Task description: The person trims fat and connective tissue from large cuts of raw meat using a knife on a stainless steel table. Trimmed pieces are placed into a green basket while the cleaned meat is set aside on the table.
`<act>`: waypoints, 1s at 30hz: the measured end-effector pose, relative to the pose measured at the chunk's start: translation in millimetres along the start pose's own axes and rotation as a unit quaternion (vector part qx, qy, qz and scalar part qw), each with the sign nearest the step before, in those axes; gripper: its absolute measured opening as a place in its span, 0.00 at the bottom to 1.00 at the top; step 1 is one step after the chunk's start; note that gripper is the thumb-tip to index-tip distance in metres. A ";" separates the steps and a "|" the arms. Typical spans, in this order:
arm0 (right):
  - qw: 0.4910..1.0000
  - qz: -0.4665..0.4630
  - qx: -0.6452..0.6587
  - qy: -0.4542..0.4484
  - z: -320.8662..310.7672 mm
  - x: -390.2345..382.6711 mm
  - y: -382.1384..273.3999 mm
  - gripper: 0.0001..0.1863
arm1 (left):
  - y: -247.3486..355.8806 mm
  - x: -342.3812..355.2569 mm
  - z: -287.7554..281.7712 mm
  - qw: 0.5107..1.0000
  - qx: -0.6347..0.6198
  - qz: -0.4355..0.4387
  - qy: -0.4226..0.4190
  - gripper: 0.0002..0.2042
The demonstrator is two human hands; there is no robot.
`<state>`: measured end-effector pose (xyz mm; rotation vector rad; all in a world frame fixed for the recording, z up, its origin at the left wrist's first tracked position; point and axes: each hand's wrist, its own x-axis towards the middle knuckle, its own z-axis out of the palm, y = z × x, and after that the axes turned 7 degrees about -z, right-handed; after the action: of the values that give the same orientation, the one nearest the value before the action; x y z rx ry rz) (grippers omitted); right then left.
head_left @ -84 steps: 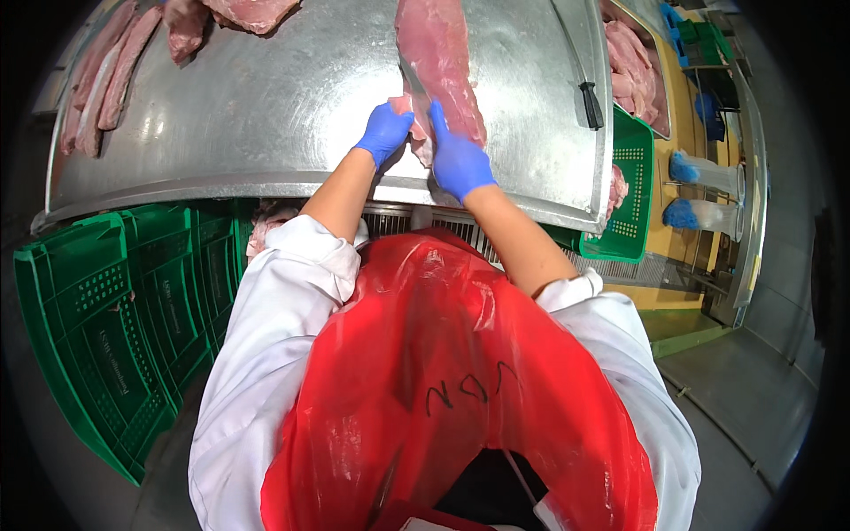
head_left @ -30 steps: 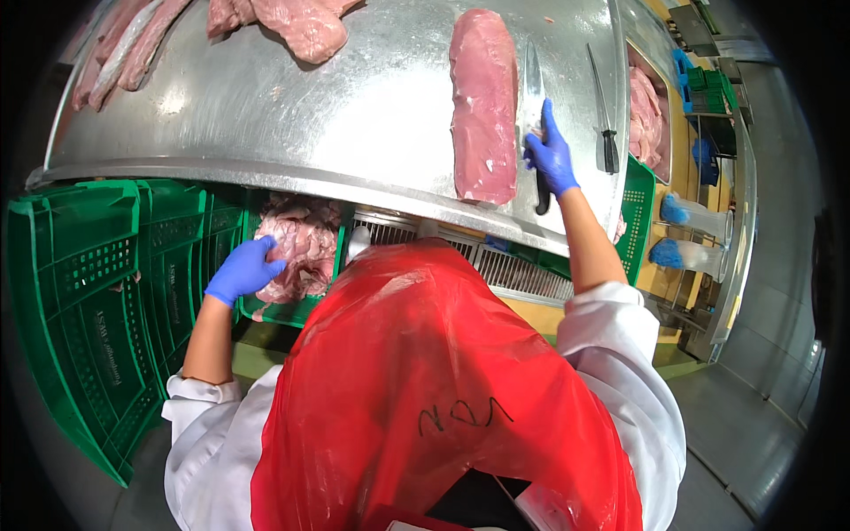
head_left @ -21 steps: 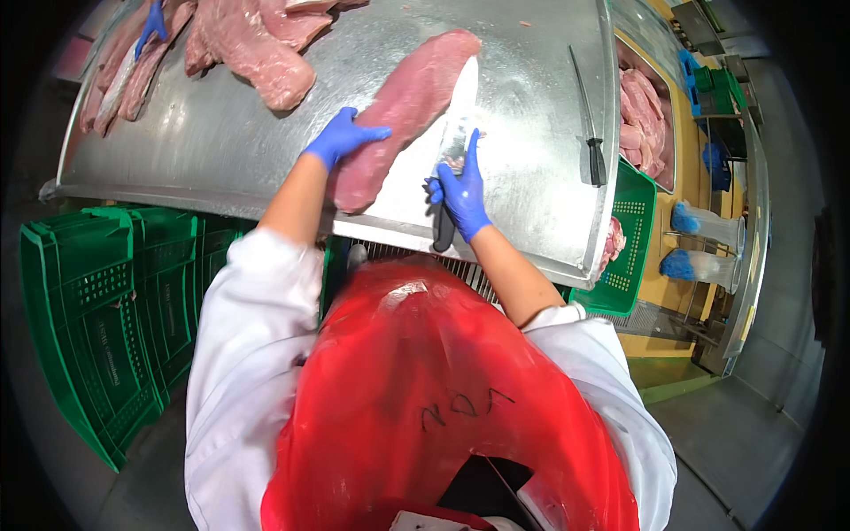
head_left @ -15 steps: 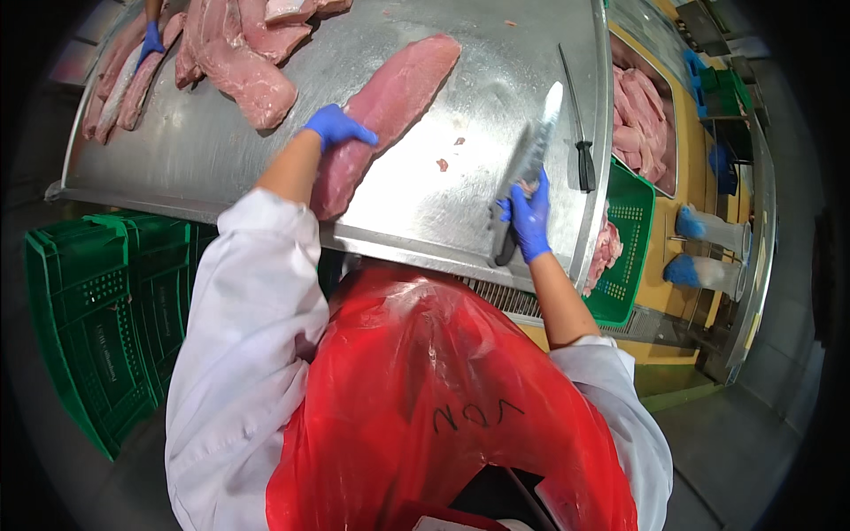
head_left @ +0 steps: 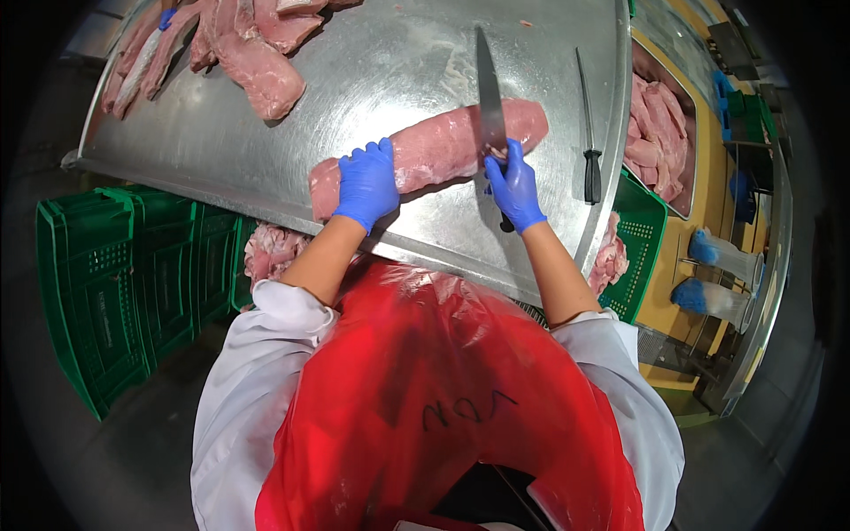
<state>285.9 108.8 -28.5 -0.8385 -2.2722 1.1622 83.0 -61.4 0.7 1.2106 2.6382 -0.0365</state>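
Note:
A long, pale pink pork loin (head_left: 434,150) lies slantwise across the steel table (head_left: 372,66). My blue-gloved left hand (head_left: 368,186) grips it from above near its left end. In my gloved right hand (head_left: 513,188) is a knife (head_left: 490,88), held by its dark handle, with the blade pointing to the far side over the right part of the loin. Whether the edge touches the meat I cannot tell. A small scrap of meat shows by the fingers of that hand, next to the blade.
A sharpening steel (head_left: 591,142) lies at the table's right. More meat pieces (head_left: 252,66) lie far left, where a co-worker's gloved hand (head_left: 166,18) shows. Right stand a meat-filled tub (head_left: 688,133) and green crate (head_left: 651,230); green crates (head_left: 97,283) stand left, with meat trimmings (head_left: 273,252) beside them.
The loin has turned flatter across the table, its far end swinging right. My left hand has shifted right along with it. The knife has moved left, over the loin.

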 end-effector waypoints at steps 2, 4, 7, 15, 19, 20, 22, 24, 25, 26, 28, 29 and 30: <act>0.993 -0.088 -0.078 0.012 5.1 6.1 -11.1 0.22 | -1.9 3.9 -1.1 0.999 0.029 0.026 -0.013 0.30; 0.993 -0.088 -0.062 0.049 4.8 1.3 -16.3 0.20 | -7.6 10.3 -6.4 0.999 0.023 0.039 -0.030 0.30; 0.996 0.004 -0.015 0.084 -9.9 -9.5 11.4 0.18 | -12.6 20.9 -11.3 0.997 0.017 0.046 -0.051 0.33; 0.996 0.020 -0.021 0.079 -41.9 -29.7 0.0 0.18 | -21.6 57.6 -42.3 0.979 -0.037 0.071 -0.186 0.33; 0.996 0.074 0.013 0.055 -34.3 -45.3 -7.0 0.19 | -49.3 88.7 -27.0 0.961 -0.095 0.126 -0.225 0.37; 0.995 0.063 0.014 0.074 -36.1 -46.3 -4.0 0.19 | -52.0 95.0 -28.7 0.949 -0.129 0.124 -0.259 0.38; 0.995 0.053 0.014 0.078 -37.1 -46.9 -2.1 0.19 | -56.9 103.5 -30.0 0.918 -0.198 0.114 -0.325 0.39; 0.997 0.052 0.008 0.050 -40.1 -37.2 -15.0 0.18 | -58.1 105.0 -23.0 0.890 -0.248 0.115 -0.364 0.40; 0.999 0.017 -0.011 0.033 -33.0 -33.2 -17.5 0.17 | -60.0 105.7 -20.4 0.875 -0.274 0.113 -0.382 0.40; 0.999 -0.013 -0.023 0.027 -24.0 -27.4 -23.6 0.16 | -53.6 104.0 -21.7 0.910 -0.220 0.115 -0.332 0.40; 0.997 -0.045 -0.048 0.030 -5.6 -6.9 -55.7 0.15 | -38.0 88.2 -24.0 0.962 -0.108 0.110 -0.227 0.42; 0.999 -0.022 -0.039 0.010 7.7 3.2 -62.2 0.15 | -36.3 83.7 -23.1 0.963 -0.102 0.112 -0.222 0.42; 0.999 0.000 -0.032 -0.010 18.6 15.7 -65.0 0.15 | -31.7 80.5 -25.6 0.965 -0.093 0.110 -0.220 0.41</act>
<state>242.8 79.4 17.3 -0.8549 -2.3372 1.1086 3.4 -19.1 4.9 1.2541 2.0677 -0.0152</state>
